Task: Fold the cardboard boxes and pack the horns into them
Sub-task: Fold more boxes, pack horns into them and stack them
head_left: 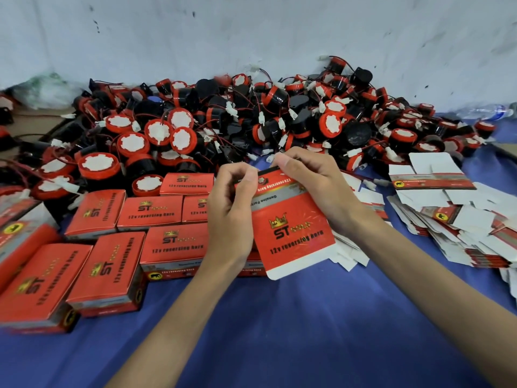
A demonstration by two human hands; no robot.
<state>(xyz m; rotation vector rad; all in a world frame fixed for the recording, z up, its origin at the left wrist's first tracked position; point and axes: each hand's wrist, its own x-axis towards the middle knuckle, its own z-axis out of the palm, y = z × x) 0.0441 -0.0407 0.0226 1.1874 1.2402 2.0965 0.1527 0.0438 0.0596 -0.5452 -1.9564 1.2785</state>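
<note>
Box blank between hands | left hand, right hand pinch top edge

I see open blue desk near me; folded boxes block left, flat blanks right, the horn heap (wires tangled) behind.
</note>
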